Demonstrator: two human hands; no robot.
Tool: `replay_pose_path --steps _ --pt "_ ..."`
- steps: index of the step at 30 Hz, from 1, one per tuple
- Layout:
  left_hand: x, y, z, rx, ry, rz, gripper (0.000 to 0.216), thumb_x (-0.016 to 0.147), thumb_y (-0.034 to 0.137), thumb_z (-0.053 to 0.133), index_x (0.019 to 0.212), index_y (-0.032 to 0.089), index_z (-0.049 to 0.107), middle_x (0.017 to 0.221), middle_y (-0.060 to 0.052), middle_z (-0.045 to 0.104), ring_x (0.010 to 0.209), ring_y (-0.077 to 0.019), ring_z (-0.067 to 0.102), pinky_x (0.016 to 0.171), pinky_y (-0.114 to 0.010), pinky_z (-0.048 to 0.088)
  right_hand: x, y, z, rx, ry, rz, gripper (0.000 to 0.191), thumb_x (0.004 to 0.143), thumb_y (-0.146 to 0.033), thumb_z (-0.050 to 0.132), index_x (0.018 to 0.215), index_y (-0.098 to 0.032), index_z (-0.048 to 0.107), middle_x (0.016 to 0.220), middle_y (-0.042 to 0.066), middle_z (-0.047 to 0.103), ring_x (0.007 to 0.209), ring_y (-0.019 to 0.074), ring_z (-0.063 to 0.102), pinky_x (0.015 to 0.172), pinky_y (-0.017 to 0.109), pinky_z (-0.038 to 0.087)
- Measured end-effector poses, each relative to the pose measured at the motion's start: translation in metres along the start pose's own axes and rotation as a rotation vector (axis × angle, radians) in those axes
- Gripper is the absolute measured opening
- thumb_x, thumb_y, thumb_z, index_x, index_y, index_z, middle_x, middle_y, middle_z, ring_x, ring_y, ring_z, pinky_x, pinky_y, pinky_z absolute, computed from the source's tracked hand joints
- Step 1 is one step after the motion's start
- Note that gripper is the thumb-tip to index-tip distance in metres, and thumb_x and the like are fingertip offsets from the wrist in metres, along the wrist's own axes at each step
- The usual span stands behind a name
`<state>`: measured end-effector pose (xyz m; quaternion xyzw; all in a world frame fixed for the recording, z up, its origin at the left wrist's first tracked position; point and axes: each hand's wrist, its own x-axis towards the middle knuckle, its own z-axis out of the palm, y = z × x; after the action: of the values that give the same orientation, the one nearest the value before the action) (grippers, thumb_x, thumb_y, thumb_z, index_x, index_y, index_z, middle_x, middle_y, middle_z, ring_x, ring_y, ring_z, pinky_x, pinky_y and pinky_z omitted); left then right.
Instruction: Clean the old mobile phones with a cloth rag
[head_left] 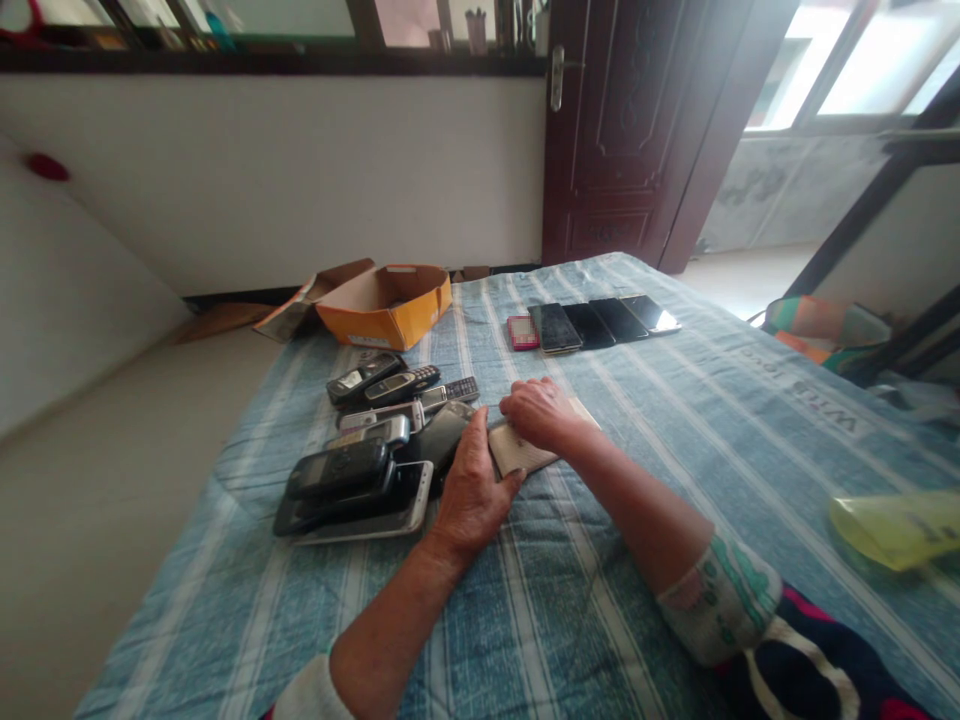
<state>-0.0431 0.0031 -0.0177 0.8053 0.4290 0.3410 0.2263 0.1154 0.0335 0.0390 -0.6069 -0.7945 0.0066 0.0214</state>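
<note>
My left hand [474, 492] holds the near left end of a flat beige rectangular case [516, 452], its thumb and fingers around the edge. Over the top of that case my right hand [546, 412] is closed, with its fingers curled under; what they pinch, if anything, is hidden. A dark phone [445, 435] lies beside the left fingers, partly covered by them. To the left is a pile of old phones, with a black phone [339, 468] on top of a white-edged smartphone [411, 505]. Keypad phones [403, 383] lie behind the pile.
An open orange cardboard box [397, 325] stands at the far left of the striped blue bedcover [300, 610]. Several dark smartphones [589, 325] overlap in a row at the back, next to a small red-edged item [523, 333]. A yellow translucent bag [896, 530] lies at right.
</note>
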Motion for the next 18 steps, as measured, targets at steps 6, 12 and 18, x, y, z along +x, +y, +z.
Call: replay_pose_path --steps 6,12,18 --pt "0.000 0.002 0.000 -0.004 0.002 0.003 0.085 0.075 0.020 0.070 0.146 0.015 0.023 0.146 -0.021 0.042 0.135 -0.0346 0.041 0.110 -0.053 0.036 -0.005 0.003 -0.003 -0.028 0.001 0.068 0.032 0.095 -0.016 0.037 0.095 -0.016 0.069 0.100 0.015 0.065 0.095 0.0257 0.059 0.082 0.038 0.038" --pt "0.001 0.005 0.000 -0.030 -0.006 -0.007 0.084 0.074 0.016 0.069 0.145 0.014 0.024 0.146 -0.021 0.041 0.135 -0.0332 0.040 0.111 -0.052 0.034 -0.004 -0.008 0.004 -0.002 0.031 0.012 0.030 0.097 -0.021 0.038 0.101 -0.019 0.068 0.099 0.011 0.064 0.096 0.0244 0.058 0.082 0.037 0.037" --pt "0.001 0.006 -0.002 -0.063 0.005 0.024 0.083 0.075 0.017 0.069 0.145 0.018 0.025 0.145 -0.018 0.043 0.135 -0.0316 0.041 0.111 -0.050 0.035 -0.004 -0.018 0.005 0.030 0.053 -0.031 0.030 0.098 -0.025 0.037 0.103 -0.021 0.067 0.100 0.009 0.064 0.097 0.0231 0.058 0.086 0.037 0.036"
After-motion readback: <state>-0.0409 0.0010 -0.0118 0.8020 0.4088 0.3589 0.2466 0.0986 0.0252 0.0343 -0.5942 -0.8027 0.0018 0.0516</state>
